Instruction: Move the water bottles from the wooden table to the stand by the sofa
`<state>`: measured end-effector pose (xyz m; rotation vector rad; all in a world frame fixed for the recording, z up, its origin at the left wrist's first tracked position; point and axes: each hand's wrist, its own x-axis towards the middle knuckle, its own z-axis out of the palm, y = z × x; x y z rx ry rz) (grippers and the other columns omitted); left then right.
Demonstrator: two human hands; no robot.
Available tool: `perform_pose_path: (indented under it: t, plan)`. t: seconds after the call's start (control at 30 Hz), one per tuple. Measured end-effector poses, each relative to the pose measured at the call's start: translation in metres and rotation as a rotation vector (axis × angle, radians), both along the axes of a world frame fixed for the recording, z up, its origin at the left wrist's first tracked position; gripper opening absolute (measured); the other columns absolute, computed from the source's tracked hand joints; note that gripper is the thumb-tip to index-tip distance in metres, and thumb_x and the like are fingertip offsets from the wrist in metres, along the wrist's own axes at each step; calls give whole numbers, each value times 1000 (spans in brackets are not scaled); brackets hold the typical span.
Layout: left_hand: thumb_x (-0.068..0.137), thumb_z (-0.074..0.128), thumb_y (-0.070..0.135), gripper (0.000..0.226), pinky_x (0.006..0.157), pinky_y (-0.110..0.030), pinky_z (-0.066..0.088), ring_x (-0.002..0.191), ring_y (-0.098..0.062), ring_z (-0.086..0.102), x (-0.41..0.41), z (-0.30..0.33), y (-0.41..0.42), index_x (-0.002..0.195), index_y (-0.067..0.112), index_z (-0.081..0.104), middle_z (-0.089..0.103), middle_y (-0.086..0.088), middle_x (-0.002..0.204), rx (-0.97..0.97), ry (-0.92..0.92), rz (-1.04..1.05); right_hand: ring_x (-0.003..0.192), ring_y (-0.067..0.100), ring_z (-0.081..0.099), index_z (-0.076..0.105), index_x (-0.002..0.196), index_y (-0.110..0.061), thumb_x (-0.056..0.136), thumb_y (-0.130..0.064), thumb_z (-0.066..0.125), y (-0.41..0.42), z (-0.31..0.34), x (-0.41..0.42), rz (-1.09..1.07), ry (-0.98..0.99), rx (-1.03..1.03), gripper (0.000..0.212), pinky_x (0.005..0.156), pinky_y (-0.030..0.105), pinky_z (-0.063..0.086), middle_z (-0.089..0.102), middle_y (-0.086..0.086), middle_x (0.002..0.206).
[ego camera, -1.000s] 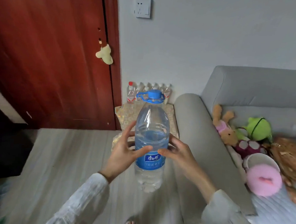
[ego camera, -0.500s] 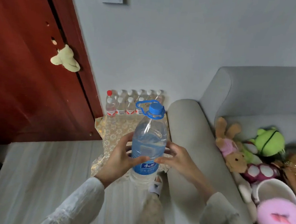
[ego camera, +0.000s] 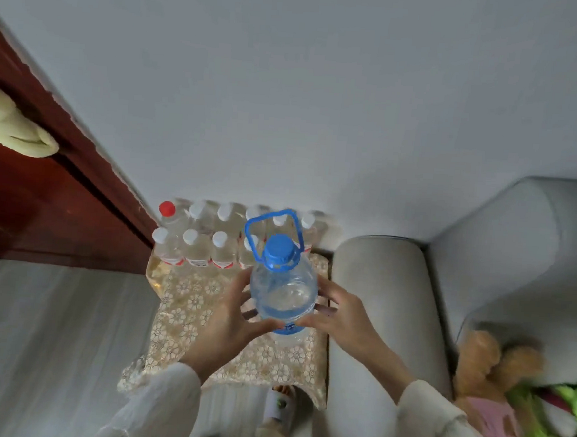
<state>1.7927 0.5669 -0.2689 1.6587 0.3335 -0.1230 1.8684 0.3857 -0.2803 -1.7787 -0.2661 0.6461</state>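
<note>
two hands are cradling the big water bottle (ego camera: 284, 286) upright over the stand's lace cloth (ego camera: 184, 317): left hand (ego camera: 228, 323) curling round at nine o'clock, right hand (ego camera: 338, 315) at three, likely steadying its weight; small bottles (ego camera: 196, 242) are waiting at twelve.

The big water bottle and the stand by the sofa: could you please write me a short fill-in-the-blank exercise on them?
1. The large bottle has a ____ cap and carry handle.
2. It is held by ____ hands, the left hand and right hand.
3. Among the small bottles at the back of the stand, only one cap is ____.
4. The stand's cloth has a ____ pattern.

Missing words: blue; both; red; floral
</note>
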Motion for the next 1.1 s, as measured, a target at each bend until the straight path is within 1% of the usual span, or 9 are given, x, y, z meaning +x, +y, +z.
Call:
perform_pose_path:
  t: [0.07,0.17,0.27,0.37,0.47,0.7,0.83,0.93,1.1]
  plan:
    - [59,81,19,79,87,-17,50,112,-2,55,24,-31,-3,116,48,36,52,17,122,13,11,26,107,-4,56,54,109,-44,60,-15,83,1,-33,26,-12,2,17,64,86,14,49,60,-17,116]
    - [62,81,7,82,83,-6,44,111,10,50,49,-78,-5,116,49,35,53,30,113,51,-10,67,108,-6,55,55,107,-51,60,-18,82,6,-82,53,-18,-29,9,63,83,9,47,58,-19,118]
    - [60,81,19,80,82,-2,42,110,18,47,66,-114,-5,119,46,35,52,38,112,67,9,83,111,-2,54,54,110,-52,62,-17,81,8,-125,70,-22,-34,14,65,85,13,48,56,-21,120]
    - [56,77,36,78,89,-6,43,113,15,46,80,-137,-1,121,47,34,49,32,122,86,37,78,111,-5,53,51,114,-50,66,-10,78,9,-154,82,-6,-46,-14,68,84,10,47,54,-30,116]
    - [60,81,25,81,88,-3,40,114,16,44,90,-154,1,121,49,33,48,24,126,126,52,71,114,2,52,53,118,-39,65,-13,79,13,-169,88,-33,-46,1,64,83,17,51,52,-22,118]
    - [64,80,9,86,89,-5,42,115,8,48,106,-168,10,121,50,31,52,8,129,175,85,87,109,-4,52,54,109,-39,64,-9,79,26,-176,98,-62,-5,27,60,80,10,49,50,-27,114]
    - [64,80,12,86,92,-27,51,103,-1,55,111,-167,7,131,36,32,54,3,128,257,103,67,110,-9,49,54,110,-30,65,-5,78,29,-177,101,-58,42,37,57,80,8,47,50,-17,118]
    - [63,81,16,85,80,-35,57,85,1,55,108,-162,1,134,25,34,50,3,131,404,132,102,110,-12,48,49,119,-31,68,-2,76,31,-172,99,-50,87,12,64,80,4,45,49,-9,122]
    - [71,75,11,80,75,-44,57,89,-15,57,102,-140,-6,137,16,31,40,-5,136,501,178,92,107,-15,47,32,113,-64,76,-8,69,35,-152,90,-30,102,-99,77,86,8,41,47,-17,119]
